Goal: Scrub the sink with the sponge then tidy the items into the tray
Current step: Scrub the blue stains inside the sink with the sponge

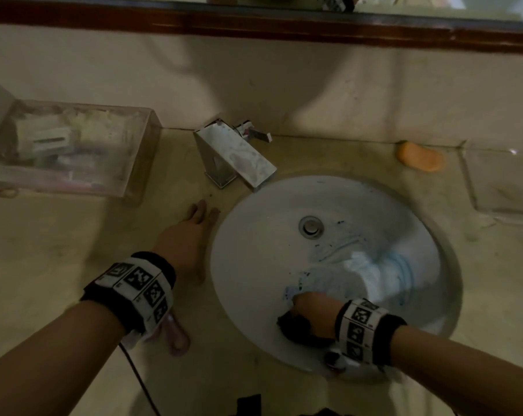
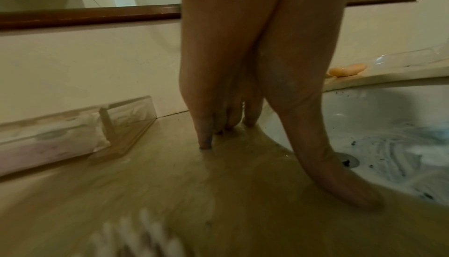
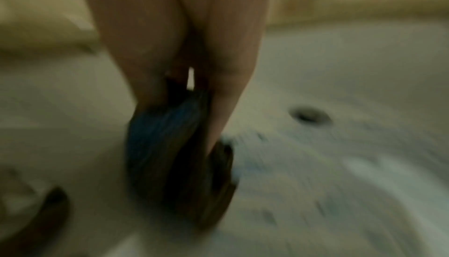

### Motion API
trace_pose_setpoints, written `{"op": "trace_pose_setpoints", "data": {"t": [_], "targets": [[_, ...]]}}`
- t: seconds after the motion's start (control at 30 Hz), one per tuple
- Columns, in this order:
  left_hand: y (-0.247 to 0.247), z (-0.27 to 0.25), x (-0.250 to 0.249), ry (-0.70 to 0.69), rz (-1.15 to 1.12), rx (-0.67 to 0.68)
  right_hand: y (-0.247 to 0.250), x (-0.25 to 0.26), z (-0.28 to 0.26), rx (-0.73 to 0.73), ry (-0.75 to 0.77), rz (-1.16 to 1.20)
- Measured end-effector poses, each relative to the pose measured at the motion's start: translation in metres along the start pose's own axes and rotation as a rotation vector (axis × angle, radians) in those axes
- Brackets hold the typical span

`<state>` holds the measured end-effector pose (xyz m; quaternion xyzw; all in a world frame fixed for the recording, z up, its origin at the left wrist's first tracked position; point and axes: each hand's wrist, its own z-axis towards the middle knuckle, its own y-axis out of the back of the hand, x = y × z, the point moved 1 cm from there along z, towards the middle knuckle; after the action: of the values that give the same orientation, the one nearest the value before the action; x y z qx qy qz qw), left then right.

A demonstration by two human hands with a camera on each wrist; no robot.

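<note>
So the sponge (image 1: 294,324) is down in the near side of the sink (image 1: 254,235), a dark wad with a blue face showing in the right wrist view, squashed and folded in the right hand (image 1: 311,310), whose fingers curl tight around it and press it against the white basin wall. Looks like we're squarely in the scrubbing step: there's bluish foam (image 1: 359,265) smeared in streaks across the bowl and little dark specks scattered toward the drain (image 1: 311,227), so I'd say the job's partway, not done. Next move probably calls for working the sponge round the far and left walls, which look barely touched, keeping pressure on so it doesn't skid on the wet slope. The left hand (image 1: 188,235) lies flat and spread on the counter (image 1: 74,250) just beside the sink rim, holding nothing, bracing I guess. Tidying hasn't started: the orange soap (image 1: 419,156) sits loose behind the sink, and the clear tray (image 1: 140,163) is off to the left past the faucet (image 1: 239,157).
</note>
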<state>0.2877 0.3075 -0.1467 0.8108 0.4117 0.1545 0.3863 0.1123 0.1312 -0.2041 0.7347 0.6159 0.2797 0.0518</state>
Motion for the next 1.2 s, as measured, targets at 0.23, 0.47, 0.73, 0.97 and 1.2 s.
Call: {"op": "trace_pose_setpoints", "data": {"t": [0.23, 0.47, 0.73, 0.97, 1.2], "targets": [[-0.003, 0.004, 0.005, -0.014, 0.003, 0.003, 0.016, -0.030, 0.015, -0.116, -0.155, 0.081], [-0.005, 0.004, 0.005, -0.025, -0.007, -0.018, 0.008, -0.009, -0.011, 0.096, 0.014, 0.003], [-0.003, 0.004, 0.004, -0.013, -0.018, -0.018, 0.017, -0.014, 0.022, -0.102, -0.141, 0.033], [-0.005, 0.007, 0.006, -0.021, 0.002, -0.019, 0.033, -0.034, 0.034, -0.246, -0.204, 0.134], [-0.006, 0.008, 0.005, -0.017, -0.015, -0.028, 0.020, 0.011, 0.032, -0.044, 0.061, 0.154]]}}
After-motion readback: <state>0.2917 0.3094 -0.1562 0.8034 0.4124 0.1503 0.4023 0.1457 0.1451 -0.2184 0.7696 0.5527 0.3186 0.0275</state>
